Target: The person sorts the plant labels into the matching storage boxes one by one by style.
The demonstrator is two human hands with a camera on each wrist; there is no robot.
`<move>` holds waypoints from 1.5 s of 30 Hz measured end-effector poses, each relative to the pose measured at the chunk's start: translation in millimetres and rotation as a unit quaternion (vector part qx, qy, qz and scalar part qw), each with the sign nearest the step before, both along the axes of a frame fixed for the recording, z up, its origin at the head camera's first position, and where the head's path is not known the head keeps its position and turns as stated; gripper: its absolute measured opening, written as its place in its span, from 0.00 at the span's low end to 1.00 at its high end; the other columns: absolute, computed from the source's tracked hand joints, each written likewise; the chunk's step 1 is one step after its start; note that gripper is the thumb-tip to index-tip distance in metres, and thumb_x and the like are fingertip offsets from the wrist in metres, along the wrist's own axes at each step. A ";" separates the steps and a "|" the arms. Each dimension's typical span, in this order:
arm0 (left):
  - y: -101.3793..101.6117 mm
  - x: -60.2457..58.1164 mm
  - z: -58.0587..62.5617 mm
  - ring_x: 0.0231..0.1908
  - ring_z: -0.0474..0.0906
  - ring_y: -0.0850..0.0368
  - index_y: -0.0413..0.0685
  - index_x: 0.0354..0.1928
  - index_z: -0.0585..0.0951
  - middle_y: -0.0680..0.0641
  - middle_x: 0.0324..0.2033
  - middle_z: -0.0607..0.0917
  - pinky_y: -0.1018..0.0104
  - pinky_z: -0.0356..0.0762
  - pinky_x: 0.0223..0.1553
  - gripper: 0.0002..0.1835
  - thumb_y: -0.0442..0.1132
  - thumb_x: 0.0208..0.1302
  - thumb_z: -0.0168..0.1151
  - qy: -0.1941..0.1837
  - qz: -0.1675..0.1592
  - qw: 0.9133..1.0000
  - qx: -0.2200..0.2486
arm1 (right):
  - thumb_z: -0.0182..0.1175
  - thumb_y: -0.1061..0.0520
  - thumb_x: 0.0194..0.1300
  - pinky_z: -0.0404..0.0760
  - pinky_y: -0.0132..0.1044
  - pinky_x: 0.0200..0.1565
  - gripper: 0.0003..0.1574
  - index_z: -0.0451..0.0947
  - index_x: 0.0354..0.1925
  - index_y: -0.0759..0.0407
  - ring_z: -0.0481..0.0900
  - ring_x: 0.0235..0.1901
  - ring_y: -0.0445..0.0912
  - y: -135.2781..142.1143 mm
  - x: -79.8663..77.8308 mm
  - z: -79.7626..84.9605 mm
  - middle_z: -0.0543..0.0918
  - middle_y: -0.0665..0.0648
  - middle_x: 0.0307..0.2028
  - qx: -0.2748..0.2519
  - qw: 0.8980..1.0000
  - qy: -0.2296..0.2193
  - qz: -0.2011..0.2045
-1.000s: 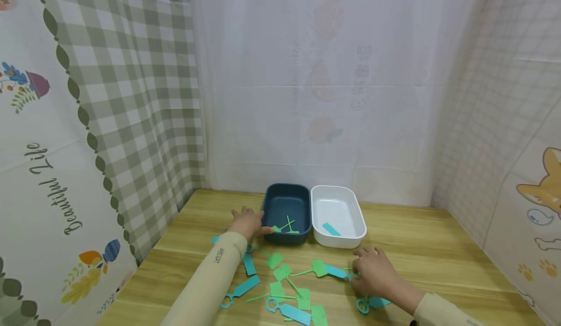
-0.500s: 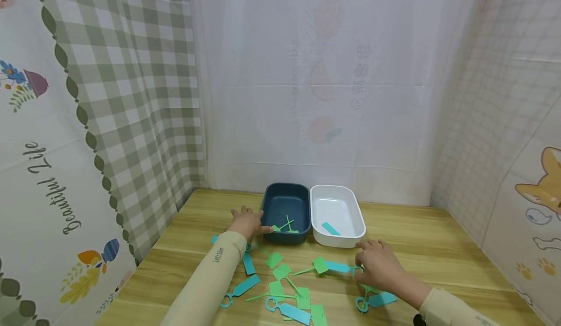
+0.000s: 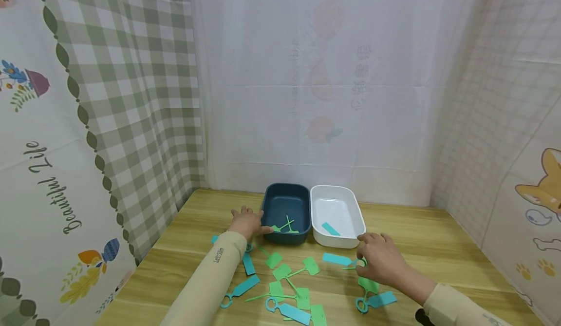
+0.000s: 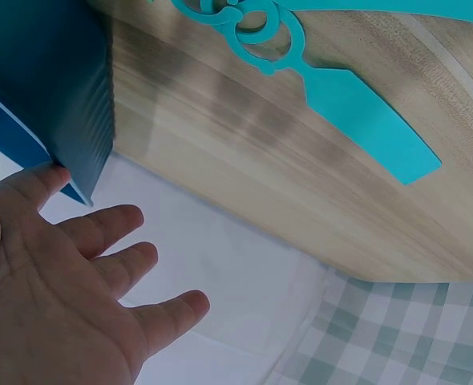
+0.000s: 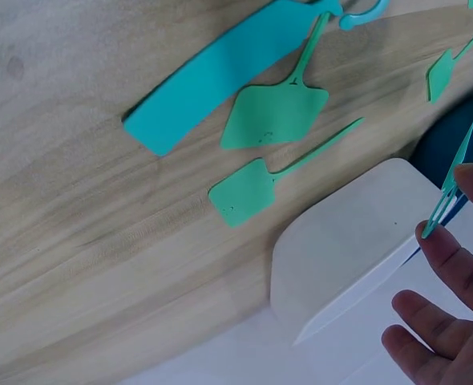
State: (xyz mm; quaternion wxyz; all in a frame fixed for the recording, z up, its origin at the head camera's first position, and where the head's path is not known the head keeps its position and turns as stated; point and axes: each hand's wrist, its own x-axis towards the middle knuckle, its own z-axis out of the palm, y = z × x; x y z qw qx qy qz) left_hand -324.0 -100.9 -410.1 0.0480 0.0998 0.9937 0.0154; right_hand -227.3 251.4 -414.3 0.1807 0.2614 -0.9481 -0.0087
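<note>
My right hand [image 3: 382, 260] pinches a blue tag with a ring end [image 3: 336, 258] between thumb and finger, just in front of the white bin. In the right wrist view that pinched tag [image 5: 446, 186] shows nearly edge-on. Below this hand lie a green tag with a thin stem [image 3: 367, 285] and another blue tag [image 3: 382, 299]. My left hand [image 3: 246, 222] rests against the near left side of the dark blue bin [image 3: 287, 239]. Its fingers look spread in the left wrist view, one tip [image 4: 58, 171] touching the bin's edge.
To the right of the dark bin stands the white bin [image 3: 337, 241], with one blue tag [image 3: 330, 229] inside. Two green tags [image 3: 292, 230] lie in the dark bin. Several loose green and blue tags cover the wooden table [image 3: 416, 248] in front. Curtains [image 3: 315, 121] enclose the back and sides.
My right hand has shifted slightly to the right and away from me. The blue tag in it now stands apart from a green tag, which has slid left. My left hand has stayed put.
</note>
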 end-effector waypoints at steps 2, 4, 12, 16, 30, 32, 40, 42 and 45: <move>0.0 -0.4 0.1 0.71 0.54 0.32 0.52 0.73 0.68 0.33 0.67 0.68 0.29 0.52 0.65 0.41 0.69 0.65 0.54 0.000 0.000 1.000 -0.001 | 0.70 0.51 0.40 0.71 0.71 0.49 0.06 0.81 0.20 0.48 0.79 0.48 0.63 -0.4 0.5 2.2 0.83 0.60 0.45 -0.003 1.000 -0.002 -0.005; -0.2 -0.7 0.0 0.72 0.53 0.32 0.52 0.73 0.68 0.33 0.68 0.68 0.29 0.51 0.65 0.42 0.69 0.65 0.54 -0.002 0.000 1.000 -0.002 | 0.70 0.51 0.41 0.71 0.71 0.50 0.06 0.82 0.21 0.48 0.79 0.48 0.63 -1.5 0.7 4.2 0.83 0.60 0.45 -0.007 1.000 -0.003 -0.008; -1.8 -2.5 -2.0 0.72 0.53 0.32 0.51 0.73 0.67 0.32 0.68 0.67 0.28 0.50 0.65 0.42 0.69 0.65 0.54 -0.009 0.000 1.000 0.005 | 0.69 0.51 0.43 0.69 0.71 0.52 0.04 0.82 0.21 0.47 0.79 0.49 0.62 -8.6 -1.9 8.9 0.83 0.60 0.46 -0.014 1.000 -0.006 -0.018; -1.9 -3.4 -3.9 0.72 0.52 0.32 0.51 0.73 0.67 0.32 0.69 0.66 0.28 0.50 0.66 0.42 0.69 0.65 0.54 -0.013 0.001 1.000 0.006 | 0.69 0.52 0.44 0.68 0.72 0.53 0.03 0.83 0.21 0.47 0.78 0.51 0.63 -11.3 -1.8 10.8 0.83 0.61 0.47 -0.021 0.999 -0.018 -0.024; -2.4 1.9 -4.4 0.71 0.53 0.31 0.50 0.72 0.68 0.31 0.68 0.67 0.28 0.50 0.65 0.42 0.68 0.65 0.55 -0.006 0.001 1.000 0.013 | 0.70 0.52 0.45 0.67 0.73 0.54 0.04 0.83 0.22 0.48 0.77 0.52 0.63 -15.6 -3.8 9.5 0.83 0.61 0.48 -0.029 0.998 -0.030 -0.036; -2.8 0.8 -4.2 0.72 0.53 0.31 0.50 0.72 0.68 0.31 0.68 0.67 0.28 0.49 0.65 0.42 0.68 0.65 0.54 -0.006 0.001 1.000 0.012 | 0.70 0.52 0.45 0.66 0.73 0.54 0.04 0.83 0.22 0.49 0.77 0.52 0.63 -16.6 -5.0 10.5 0.83 0.61 0.48 -0.030 0.998 -0.027 -0.037; -2.4 -4.2 -5.3 0.72 0.51 0.31 0.50 0.73 0.68 0.31 0.69 0.66 0.27 0.48 0.65 0.42 0.68 0.65 0.55 -0.016 0.004 1.000 0.019 | 0.68 0.53 0.46 0.65 0.73 0.55 0.04 0.81 0.21 0.48 0.77 0.53 0.63 -20.1 -7.5 14.0 0.83 0.62 0.49 -0.032 0.998 -0.023 -0.039; -2.0 -4.8 -5.2 0.72 0.51 0.31 0.50 0.73 0.68 0.31 0.68 0.66 0.27 0.48 0.65 0.42 0.68 0.65 0.55 -0.015 0.005 1.000 0.019 | 0.67 0.53 0.46 0.65 0.73 0.55 0.03 0.82 0.21 0.49 0.77 0.53 0.63 -20.7 -8.7 14.8 0.83 0.62 0.49 -0.033 0.998 -0.020 -0.041; -0.9 -5.3 -4.6 0.72 0.51 0.31 0.50 0.73 0.68 0.31 0.68 0.66 0.28 0.48 0.66 0.42 0.68 0.65 0.55 -0.015 0.005 1.000 0.020 | 0.68 0.53 0.47 0.65 0.72 0.55 0.04 0.83 0.22 0.50 0.77 0.54 0.64 -21.1 -10.7 15.9 0.83 0.63 0.50 -0.035 0.998 -0.021 -0.049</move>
